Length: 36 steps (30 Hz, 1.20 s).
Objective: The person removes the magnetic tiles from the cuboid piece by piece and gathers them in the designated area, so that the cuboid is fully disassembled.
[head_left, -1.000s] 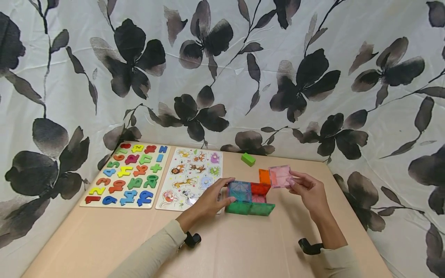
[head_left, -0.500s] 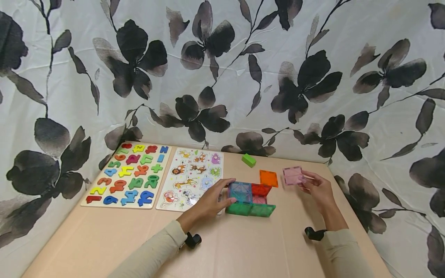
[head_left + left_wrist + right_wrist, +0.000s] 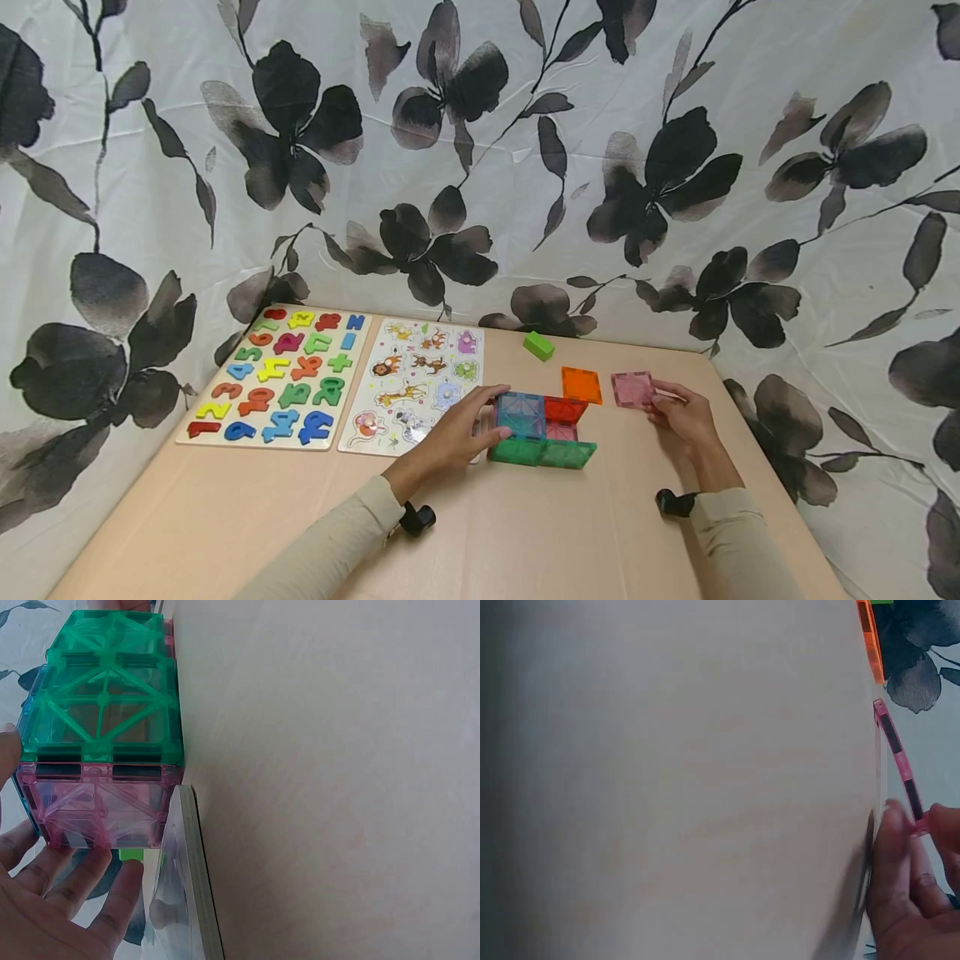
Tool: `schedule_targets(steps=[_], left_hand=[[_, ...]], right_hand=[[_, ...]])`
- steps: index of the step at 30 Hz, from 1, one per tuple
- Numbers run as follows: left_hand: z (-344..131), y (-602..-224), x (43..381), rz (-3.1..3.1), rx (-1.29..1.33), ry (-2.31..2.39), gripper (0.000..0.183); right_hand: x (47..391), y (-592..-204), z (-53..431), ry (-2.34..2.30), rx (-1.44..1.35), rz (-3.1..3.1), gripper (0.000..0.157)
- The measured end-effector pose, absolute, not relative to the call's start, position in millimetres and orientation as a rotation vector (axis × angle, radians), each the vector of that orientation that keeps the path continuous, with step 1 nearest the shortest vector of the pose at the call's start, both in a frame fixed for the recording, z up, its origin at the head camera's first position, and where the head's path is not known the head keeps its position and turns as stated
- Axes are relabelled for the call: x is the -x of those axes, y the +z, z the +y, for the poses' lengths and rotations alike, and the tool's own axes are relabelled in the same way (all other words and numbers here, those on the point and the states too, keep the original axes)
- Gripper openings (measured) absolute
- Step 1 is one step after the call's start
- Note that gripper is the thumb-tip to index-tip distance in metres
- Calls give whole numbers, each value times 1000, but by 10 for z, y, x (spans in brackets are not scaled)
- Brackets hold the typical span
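My left hand (image 3: 453,429) holds the left end of a small box built of see-through magnetic tiles, its thumb near the front and its fingers behind. The box has a blue tile (image 3: 521,414) on top, green tiles (image 3: 105,701) along the front, a pink tile (image 3: 97,806) at the end and a red tile (image 3: 564,409) on the right. My right hand (image 3: 686,419) pinches a loose pink magnetic tile (image 3: 632,389) by its right edge. In the right wrist view this tile (image 3: 898,761) tilts, its far edge low at the tabletop. An orange magnetic tile (image 3: 581,385) lies behind the box.
A green block (image 3: 538,345) sits at the table's back edge. Left of the box lie an animal puzzle board (image 3: 352,442) and a number puzzle board (image 3: 180,442). A floral cloth (image 3: 525,167) hangs behind the table (image 3: 525,533).
My right hand has moved the pink tile right, away from the orange tile, and then lowered it towards the table. The orange tile now lies flat in full view. My left hand stays at the box.
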<state>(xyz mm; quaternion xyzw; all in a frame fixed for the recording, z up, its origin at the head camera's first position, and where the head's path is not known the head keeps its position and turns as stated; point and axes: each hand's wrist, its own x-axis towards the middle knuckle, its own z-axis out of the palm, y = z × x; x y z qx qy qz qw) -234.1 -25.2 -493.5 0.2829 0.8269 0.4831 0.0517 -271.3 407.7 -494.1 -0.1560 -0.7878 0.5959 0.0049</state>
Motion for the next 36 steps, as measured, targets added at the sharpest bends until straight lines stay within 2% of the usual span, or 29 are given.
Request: schedule_targets(steps=[10,18,25,36], left_hand=[[-258,-4908,2341,2517,-857,1458,68],[-266,-4909,2349,2525,-870,1458,68],[-270,-4907,2357,2515,-872,1461,68],[-257,-4916,2338,2525,-875,1454,68]], right_hand=[[2503,-4812,4040,1217,296,-2777,41],[2159,-4493,3651,1096,-100,-2810,37],[1911,-4446,3280,1198,-422,-2840,33],[1763,-4563,2946,1054,-517,-2825,28]])
